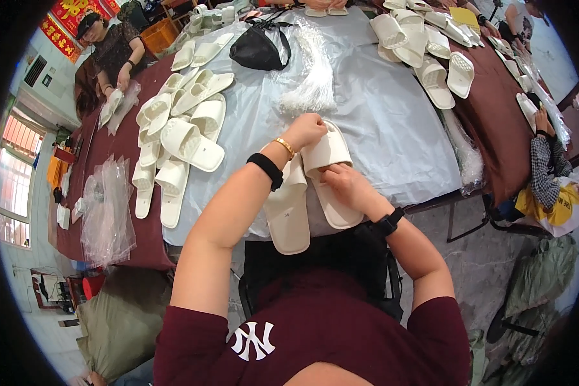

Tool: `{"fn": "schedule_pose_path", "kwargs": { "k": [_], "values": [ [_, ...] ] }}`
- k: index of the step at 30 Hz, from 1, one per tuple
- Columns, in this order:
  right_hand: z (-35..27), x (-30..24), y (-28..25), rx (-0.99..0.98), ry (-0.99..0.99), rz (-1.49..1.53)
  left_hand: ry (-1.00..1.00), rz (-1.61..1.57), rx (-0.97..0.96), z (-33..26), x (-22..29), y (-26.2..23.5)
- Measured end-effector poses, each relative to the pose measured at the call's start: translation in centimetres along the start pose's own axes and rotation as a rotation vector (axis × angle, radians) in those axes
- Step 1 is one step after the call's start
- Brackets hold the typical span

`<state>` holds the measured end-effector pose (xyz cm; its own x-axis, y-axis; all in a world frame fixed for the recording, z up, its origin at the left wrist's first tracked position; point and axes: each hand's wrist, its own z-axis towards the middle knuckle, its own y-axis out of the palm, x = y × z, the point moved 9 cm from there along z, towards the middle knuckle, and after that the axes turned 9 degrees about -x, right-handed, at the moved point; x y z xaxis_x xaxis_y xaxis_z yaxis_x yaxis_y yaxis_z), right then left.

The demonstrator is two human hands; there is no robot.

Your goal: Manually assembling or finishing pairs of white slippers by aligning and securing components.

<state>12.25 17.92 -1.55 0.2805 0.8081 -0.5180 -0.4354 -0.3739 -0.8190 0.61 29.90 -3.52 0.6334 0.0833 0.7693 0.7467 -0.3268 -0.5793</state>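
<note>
A pair of cream slide slippers lies in front of me at the table's near edge, toes pointing away and heels toward me. My left hand (310,132) is closed at the toe end, between the two slippers; whatever its fingers pinch is hidden. On the right slipper (328,152), my right hand (346,185) reaches in from the heel side, its curled fingers gripping the strap's near edge. The left slipper (288,222) rests beside it, its heel jutting over the edge. Beyond my hands lies a bundle of thin clear strings (312,74).
Piles of cream slippers lie at left (193,143) and at far right (408,38). A black drawstring bag (258,50) sits near the strings. Clear plastic bags (107,212) hang over the left table. Other people (112,51) handle slippers around the tables.
</note>
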Motion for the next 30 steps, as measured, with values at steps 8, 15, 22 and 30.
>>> {"fn": "schedule_pose_path", "kwargs": {
  "k": [8, 15, 22, 30],
  "values": [
    [-0.3, 1.1, -0.4, 0.021, 0.039, -0.050, -0.058, -0.363, 0.217, 0.1, -0.6, -1.9],
    [0.2, 0.8, 0.0, 0.008, 0.015, -0.050, -0.068, -0.328, 0.091, 0.9, -2.7, -0.2],
    [0.0, 0.9, 0.1, 0.029, 0.002, -0.092, -0.118, -0.287, -0.031, -0.1, -1.3, 0.8],
    [0.9, 1.4, 0.2, -0.079, 0.068, -0.060, -0.073, -0.362, -0.163, -0.4, 0.3, 2.1]
  ]
}}
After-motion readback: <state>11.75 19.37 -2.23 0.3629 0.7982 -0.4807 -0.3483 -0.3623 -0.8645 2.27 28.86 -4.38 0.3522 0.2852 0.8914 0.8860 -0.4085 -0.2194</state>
